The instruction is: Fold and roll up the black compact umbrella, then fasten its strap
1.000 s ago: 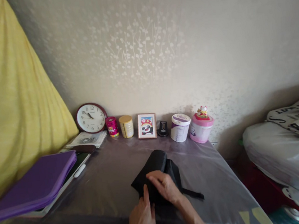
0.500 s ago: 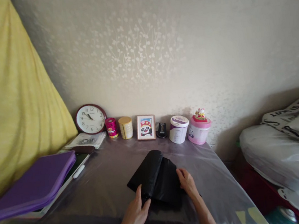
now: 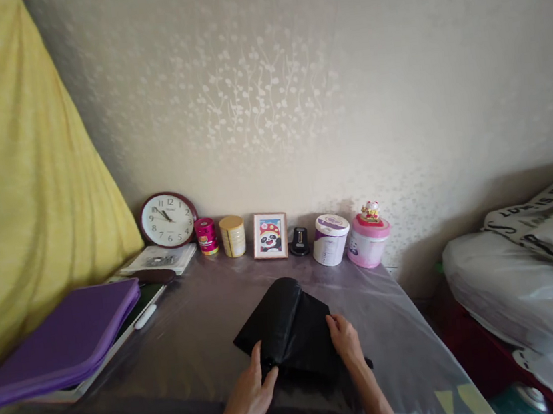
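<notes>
A folded black sheet (image 3: 275, 318), thin and smooth like a plastic bag or light cloth, lies near the middle of the table. Its left part is rolled over into a rounded fold, while the right part spreads flatter. My left hand (image 3: 251, 391) grips the near end of the fold, thumb on top and fingers underneath. At the right edge, my right hand (image 3: 344, 340) pinches the sheet between thumb and curled fingers. A small dark tip shows beside my right wrist; I cannot tell what it belongs to.
Along the wall stand a clock (image 3: 168, 220), a pink tin (image 3: 206, 236), a yellow canister (image 3: 233, 236), a panda picture frame (image 3: 270, 236), a black device (image 3: 299, 242), a white tub (image 3: 331, 240) and a pink tub (image 3: 369, 244). A purple folder (image 3: 65, 337) lies left; bagged bundles (image 3: 529, 290) sit right.
The right edge of the black sheet has shifted slightly with my right hand, and more of the dark tip shows by the wrist. My left hand keeps nearly the same place.
</notes>
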`<state>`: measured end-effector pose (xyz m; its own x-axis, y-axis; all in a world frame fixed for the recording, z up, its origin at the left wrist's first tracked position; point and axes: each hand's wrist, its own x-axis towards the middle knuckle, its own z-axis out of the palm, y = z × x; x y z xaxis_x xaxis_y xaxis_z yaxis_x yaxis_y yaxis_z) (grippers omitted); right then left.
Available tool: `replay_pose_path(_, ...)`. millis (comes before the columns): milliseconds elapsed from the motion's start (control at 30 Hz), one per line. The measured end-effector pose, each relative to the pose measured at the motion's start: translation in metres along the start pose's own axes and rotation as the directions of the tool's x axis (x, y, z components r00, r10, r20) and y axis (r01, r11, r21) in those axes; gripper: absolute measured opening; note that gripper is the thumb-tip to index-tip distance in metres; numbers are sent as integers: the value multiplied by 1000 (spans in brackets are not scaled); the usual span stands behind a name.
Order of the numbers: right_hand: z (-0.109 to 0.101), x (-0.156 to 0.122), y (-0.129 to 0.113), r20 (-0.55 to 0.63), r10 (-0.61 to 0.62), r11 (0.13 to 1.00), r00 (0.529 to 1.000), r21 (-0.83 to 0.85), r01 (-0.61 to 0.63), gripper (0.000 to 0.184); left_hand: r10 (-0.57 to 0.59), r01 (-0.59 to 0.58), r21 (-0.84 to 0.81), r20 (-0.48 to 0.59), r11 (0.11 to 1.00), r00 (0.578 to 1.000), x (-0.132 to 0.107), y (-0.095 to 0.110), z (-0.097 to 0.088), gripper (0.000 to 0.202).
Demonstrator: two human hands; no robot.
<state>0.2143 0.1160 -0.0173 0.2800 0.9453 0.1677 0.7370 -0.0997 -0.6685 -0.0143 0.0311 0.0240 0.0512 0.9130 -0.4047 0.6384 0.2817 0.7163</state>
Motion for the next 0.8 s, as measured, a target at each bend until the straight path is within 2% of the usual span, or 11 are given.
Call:
replay_pose_path(200,-2,0,-7,18,9,977,1000,214,-13,35,62,-39,200,-106,979,992,-2,2,2,60)
replay_pose_path(433,-7,3,-27,130,56,841,990,529,-117,46,113,-68,309,-131,949,985,3,-2,10,60)
replay_pose_path(667,-9,8,-63,203,49,741,978,650,-172,55,113,-48,377,-151,925,982,5,-6,16,60)
replay_pose_path(800,-6,8,-78,230,36,717,973,672,-185,56,125,-54,410,-149,911,981,4,-3,16,59)
